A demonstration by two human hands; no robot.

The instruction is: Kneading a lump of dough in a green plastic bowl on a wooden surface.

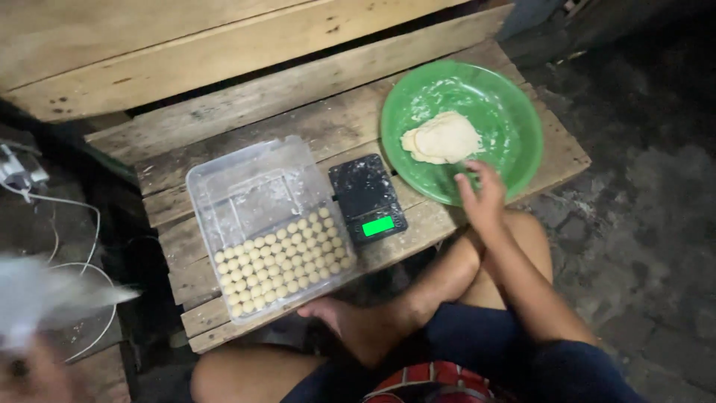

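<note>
My right hand (481,195) rests on the near rim of a green plastic bowl (514,112), fingers apart and pointing toward a flat lump of pale dough (443,137) inside it. Nothing is in that hand. At the bottom left corner, my left hand (30,373) is heavily blurred and holds up a white, sheet-like thing (48,292), also blurred. A small black digital scale (367,195) with a lit green display stands between the bowl and a clear plastic box (246,186). Several rows of small dough balls (280,257) fill the near half of the box.
Everything stands on a low table of rough wooden planks (298,119). My bare legs and one foot (350,317) are folded at its near edge. A white charger and cable (45,201) lie on the left. The dark rough floor (641,224) is on the right.
</note>
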